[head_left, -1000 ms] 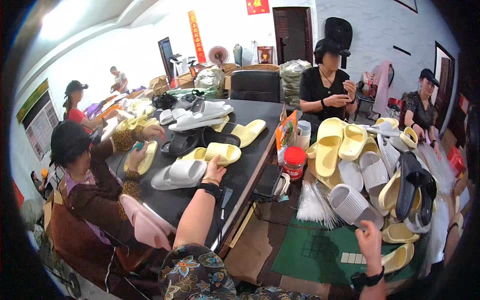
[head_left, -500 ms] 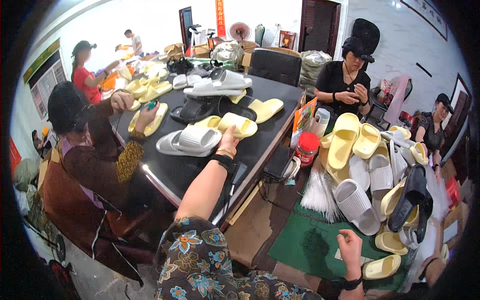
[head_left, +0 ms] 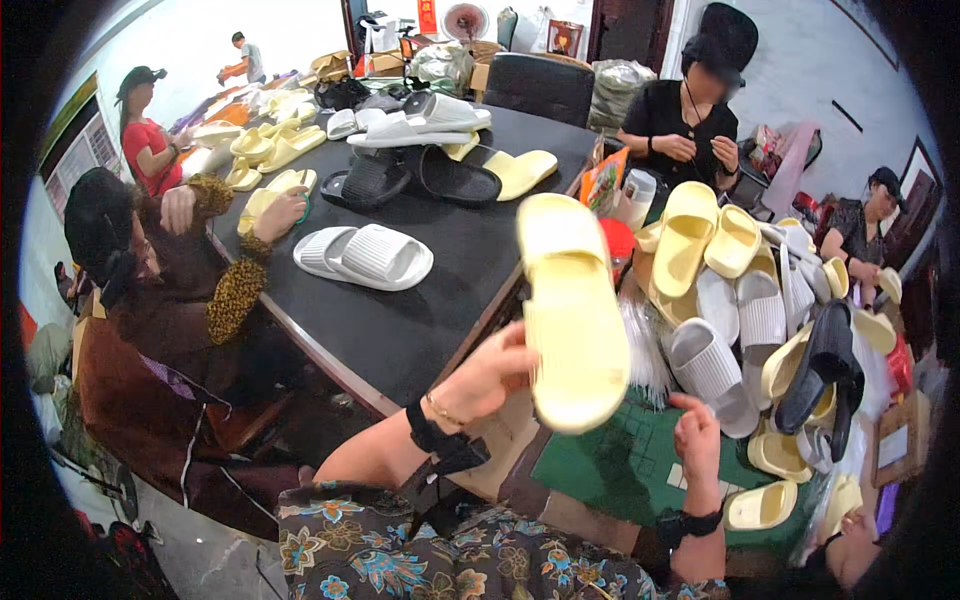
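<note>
My left hand (head_left: pixel 492 377) holds a pale yellow slide slipper (head_left: pixel 572 335) by its side edge. The slipper is lifted upright in front of me, slightly blurred. My right hand (head_left: pixel 697 440) is over the green mat (head_left: pixel 600 450), its index finger partly out and the other fingers curled; whether anything is inside them is hidden. A bundle of thin white strips (head_left: pixel 645 345) lies just beyond it. Close to the right hand are a grey slipper (head_left: pixel 708 360) and a yellow slipper (head_left: pixel 762 507). A pair of grey slippers (head_left: pixel 385 255) rests on the dark table (head_left: pixel 400 330).
Right of the mat rises a heap of yellow, grey and black slippers (head_left: pixel 690 235). A red-lidded jar (head_left: pixel 618 240) stands behind the held slipper. At left, a co-worker (head_left: pixel 160 260) handles a yellow slipper; another person in black (head_left: pixel 690 120) sits across. More slippers (head_left: pixel 430 125) cover the table's far side.
My left hand has brought the yellow slipper off the table toward me and to the right, turning it upright. The grey pair stays behind. My right hand has risen slightly, its index finger extending.
</note>
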`<state>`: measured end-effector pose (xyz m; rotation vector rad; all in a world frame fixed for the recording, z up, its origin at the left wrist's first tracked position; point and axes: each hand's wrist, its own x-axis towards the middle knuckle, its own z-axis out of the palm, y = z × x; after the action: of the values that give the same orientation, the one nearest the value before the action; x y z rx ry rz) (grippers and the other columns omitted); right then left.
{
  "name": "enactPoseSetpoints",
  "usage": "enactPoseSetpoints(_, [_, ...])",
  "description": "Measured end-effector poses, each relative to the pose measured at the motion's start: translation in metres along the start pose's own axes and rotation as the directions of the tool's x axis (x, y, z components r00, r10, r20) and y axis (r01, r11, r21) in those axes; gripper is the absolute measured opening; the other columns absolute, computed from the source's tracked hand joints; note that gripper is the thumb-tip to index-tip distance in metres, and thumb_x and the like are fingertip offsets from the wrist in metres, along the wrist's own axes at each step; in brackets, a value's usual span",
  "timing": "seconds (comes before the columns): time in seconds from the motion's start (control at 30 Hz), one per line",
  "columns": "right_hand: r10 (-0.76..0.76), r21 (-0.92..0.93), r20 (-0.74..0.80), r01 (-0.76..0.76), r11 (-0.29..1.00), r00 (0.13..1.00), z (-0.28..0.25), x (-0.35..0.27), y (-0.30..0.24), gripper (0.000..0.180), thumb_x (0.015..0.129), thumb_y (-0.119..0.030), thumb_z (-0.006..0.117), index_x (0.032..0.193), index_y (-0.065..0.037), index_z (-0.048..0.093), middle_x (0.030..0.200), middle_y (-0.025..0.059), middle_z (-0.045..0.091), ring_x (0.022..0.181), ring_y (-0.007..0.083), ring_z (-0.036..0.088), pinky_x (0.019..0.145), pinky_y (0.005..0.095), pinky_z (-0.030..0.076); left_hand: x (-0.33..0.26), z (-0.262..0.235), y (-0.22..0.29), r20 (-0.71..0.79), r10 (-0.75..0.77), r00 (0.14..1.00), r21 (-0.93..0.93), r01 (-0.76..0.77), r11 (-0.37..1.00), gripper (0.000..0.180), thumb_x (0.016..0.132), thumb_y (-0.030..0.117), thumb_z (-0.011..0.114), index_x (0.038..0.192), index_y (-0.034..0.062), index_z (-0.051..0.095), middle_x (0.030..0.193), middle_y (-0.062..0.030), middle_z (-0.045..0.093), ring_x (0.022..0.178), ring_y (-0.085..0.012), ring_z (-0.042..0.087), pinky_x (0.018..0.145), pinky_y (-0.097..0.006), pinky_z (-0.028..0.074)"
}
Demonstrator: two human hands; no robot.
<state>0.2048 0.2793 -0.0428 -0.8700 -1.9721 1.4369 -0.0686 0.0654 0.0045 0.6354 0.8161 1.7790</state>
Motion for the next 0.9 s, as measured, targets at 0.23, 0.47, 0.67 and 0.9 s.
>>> enactPoseSetpoints(0.23, [0.377, 0.633, 0.245, -0.442, 0.635, 0.893, 0.004, 0.017, 0.011, 0.037, 0.096, -0.045, 0.048, 0.079, -0.013, 0.050, 0.056, -0.0077, 0.039, 0.041, 0.0045, 0.029, 0.037, 0.0218, 0.020, -0.025, 0.001, -0.025, 0.529, -0.493, 0.691, 0.237, 0.437, 0.867, 0.099, 0.073, 0.029, 0.081, 0.146, -0.0066, 0.025, 0.143, -0.0112, 0.043, 0.130, -0.0152, 0.040, 0.109, -0.033, 0.030])
enactPoseSetpoints(0.47, [0.367, 0.526, 0.015, -0.320, 0.788, 0.930, 0.018, -0.008, 0.016, 0.031, 0.090, -0.028, 0.052, 0.083, -0.001, 0.065, 0.061, -0.0007, 0.058, 0.046, 0.0062, 0.048, 0.038, 0.0227, 0.029, -0.024, -0.002, -0.030, 0.402, -0.656, 0.639, 0.595, 0.362, 0.718, 0.088, 0.077, 0.025, 0.078, 0.146, -0.0019, 0.030, 0.129, -0.0110, 0.054, 0.113, -0.0155, 0.052, 0.098, -0.030, 0.041])
enactPoseSetpoints(0.67, [0.415, 0.451, -0.042, -0.353, 0.820, 0.909, -0.027, -0.030, 0.056, 0.030, 0.088, -0.028, 0.055, 0.080, -0.001, 0.065, 0.067, -0.0008, 0.060, 0.047, 0.0064, 0.049, 0.039, 0.0224, 0.031, -0.014, -0.048, 0.068, -0.013, 0.600, 0.800, 0.987, 0.107, -0.120, 0.053, 0.072, 0.001, 0.062, 0.124, -0.0039, 0.053, 0.112, -0.0250, 0.059, 0.106, -0.0391, 0.057, 0.095, -0.043, 0.044])
enactPoseSetpoints(0.9, [0.471, 0.484, 0.005, -0.414, 0.771, 0.882, -0.041, -0.049, 0.084, 0.028, 0.089, -0.026, 0.054, 0.075, -0.003, 0.064, 0.061, -0.0021, 0.057, 0.044, 0.0062, 0.046, 0.038, 0.0225, 0.029, -0.077, -0.229, 0.178, -0.330, 0.716, 0.616, 0.430, 0.773, -0.466, 0.068, 0.074, 0.010, 0.067, 0.137, 0.0063, 0.043, 0.142, -0.0198, 0.041, 0.130, -0.0437, 0.038, 0.102, -0.050, 0.042])
